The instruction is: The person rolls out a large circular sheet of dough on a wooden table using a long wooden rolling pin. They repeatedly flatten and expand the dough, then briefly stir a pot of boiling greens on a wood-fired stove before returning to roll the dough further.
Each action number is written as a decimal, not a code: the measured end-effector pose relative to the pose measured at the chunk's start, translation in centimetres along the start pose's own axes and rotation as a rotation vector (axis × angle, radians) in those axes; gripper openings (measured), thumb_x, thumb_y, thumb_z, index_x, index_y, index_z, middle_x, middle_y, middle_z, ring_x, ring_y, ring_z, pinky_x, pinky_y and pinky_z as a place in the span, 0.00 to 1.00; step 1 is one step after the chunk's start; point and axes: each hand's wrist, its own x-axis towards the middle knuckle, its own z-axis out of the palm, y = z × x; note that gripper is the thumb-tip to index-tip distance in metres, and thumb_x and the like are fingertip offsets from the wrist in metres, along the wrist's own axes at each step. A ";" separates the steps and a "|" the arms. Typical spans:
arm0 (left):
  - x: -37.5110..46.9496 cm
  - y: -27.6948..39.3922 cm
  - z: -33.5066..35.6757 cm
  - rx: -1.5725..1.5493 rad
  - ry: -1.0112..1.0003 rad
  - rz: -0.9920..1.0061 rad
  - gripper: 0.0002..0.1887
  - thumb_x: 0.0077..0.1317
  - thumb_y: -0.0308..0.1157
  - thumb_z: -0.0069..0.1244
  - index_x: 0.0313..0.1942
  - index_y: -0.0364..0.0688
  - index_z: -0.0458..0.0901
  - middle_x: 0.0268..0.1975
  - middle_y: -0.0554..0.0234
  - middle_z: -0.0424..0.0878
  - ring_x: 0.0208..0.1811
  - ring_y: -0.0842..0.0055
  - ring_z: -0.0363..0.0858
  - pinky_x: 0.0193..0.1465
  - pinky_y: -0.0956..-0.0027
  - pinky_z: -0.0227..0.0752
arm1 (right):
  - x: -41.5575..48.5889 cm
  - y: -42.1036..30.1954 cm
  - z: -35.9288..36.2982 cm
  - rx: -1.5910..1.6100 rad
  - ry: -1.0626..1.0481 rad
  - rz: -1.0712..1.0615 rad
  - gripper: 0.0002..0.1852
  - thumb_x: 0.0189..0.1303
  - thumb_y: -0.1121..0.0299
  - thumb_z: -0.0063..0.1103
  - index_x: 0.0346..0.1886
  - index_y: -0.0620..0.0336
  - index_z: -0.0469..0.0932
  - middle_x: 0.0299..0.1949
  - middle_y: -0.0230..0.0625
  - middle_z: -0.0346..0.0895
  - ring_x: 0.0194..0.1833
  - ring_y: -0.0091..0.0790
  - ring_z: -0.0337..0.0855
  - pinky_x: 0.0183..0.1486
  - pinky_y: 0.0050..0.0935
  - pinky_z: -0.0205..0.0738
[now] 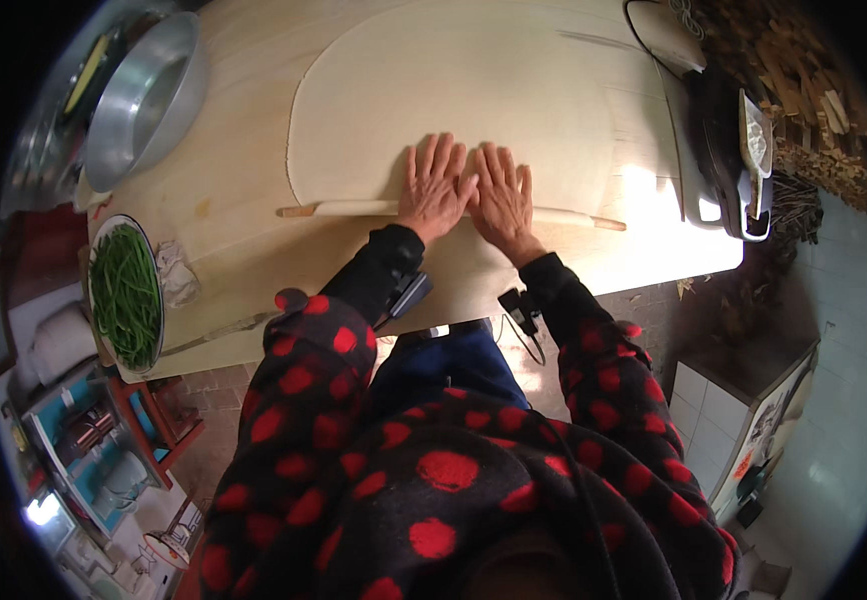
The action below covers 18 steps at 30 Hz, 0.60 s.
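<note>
A large, thin, rounded sheet of dough (463, 82) is spread over the pale wooden board. Along its near edge lies a long wooden rolling pin (297, 212), with a pale layer that looks like dough around its middle and both tapered ends bare. My left hand (436, 184) rests palm down across the pin, fingers stretched forward over the sheet. Beside it, my right hand (502, 191) lies flat in the same way, the two thumbs meeting or nearly so. Neither hand is wrapped around the pin.
At the left stand a metal basin (145, 101) and an enamel dish of green beans (126, 296), with a crumpled cloth (176, 276) beside it. A long blade-like tool (216, 334) lies near the front edge. To the right are a black appliance (718, 157), a scoop (756, 142) and piled firewood (801, 67).
</note>
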 end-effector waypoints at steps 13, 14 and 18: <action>4.2 -0.3 -0.7 0.029 -0.018 -0.080 0.32 0.72 0.49 0.34 0.68 0.35 0.60 0.73 0.48 0.55 0.76 0.62 0.47 0.77 0.50 0.31 | 3.7 1.6 -0.4 0.031 0.013 0.064 0.32 0.67 0.55 0.44 0.71 0.61 0.58 0.74 0.47 0.50 0.75 0.47 0.47 0.74 0.51 0.37; 5.3 0.2 -1.0 0.017 0.079 -0.119 0.32 0.73 0.49 0.34 0.68 0.35 0.60 0.73 0.49 0.55 0.76 0.62 0.47 0.76 0.49 0.31 | 5.0 1.9 -0.8 0.037 0.138 0.018 0.31 0.67 0.56 0.44 0.71 0.61 0.58 0.74 0.48 0.51 0.75 0.47 0.47 0.74 0.52 0.37; 2.2 3.0 -3.1 -0.112 -0.094 -0.085 0.34 0.72 0.50 0.35 0.70 0.35 0.57 0.74 0.50 0.54 0.77 0.62 0.44 0.77 0.48 0.29 | 2.1 1.2 -3.3 0.012 -0.122 -0.075 0.34 0.66 0.55 0.44 0.74 0.57 0.54 0.76 0.40 0.46 0.77 0.42 0.43 0.75 0.54 0.32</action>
